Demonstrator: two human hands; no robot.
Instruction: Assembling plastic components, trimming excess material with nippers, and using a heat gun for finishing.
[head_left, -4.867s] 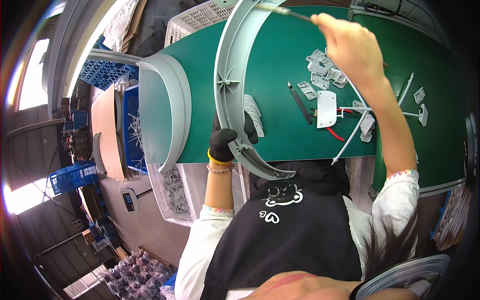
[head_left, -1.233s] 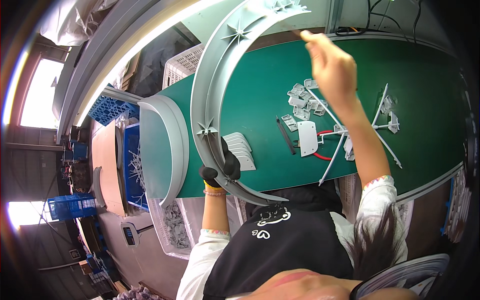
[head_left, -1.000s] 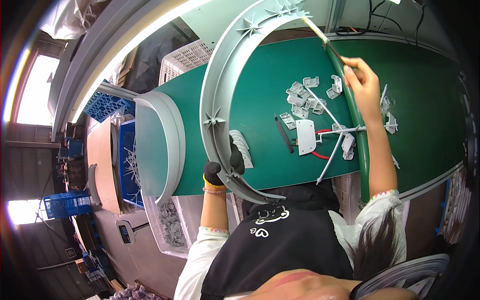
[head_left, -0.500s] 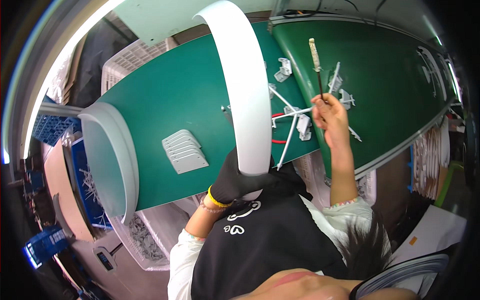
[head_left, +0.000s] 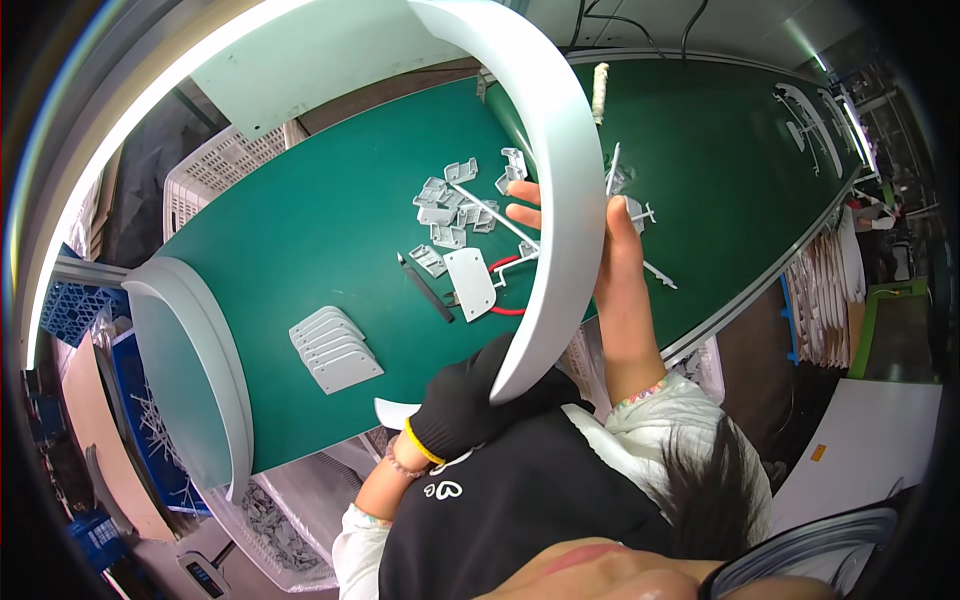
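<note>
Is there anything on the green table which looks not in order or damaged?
No damage is clear. Slightly untidy: the small grey brackets lie in a loose jumble, unlike the neatly fanned white plates, and one single plate covers the middle of the red-handled pliers.

In front of me, a green tabletop (head_left: pixel 400 150) meets a darker green surface (head_left: pixel 720 190) with a pale metal edge on my right, while a long white strip of light (head_left: pixel 125 108) glows at my upper left. Past the table's far side I see a pale panel (head_left: pixel 330 60) and black cables (head_left: pixel 628 32). On my lower right, a white flat top (head_left: pixel 860 440) stands beyond the brownish floor (head_left: pixel 755 350).
</note>
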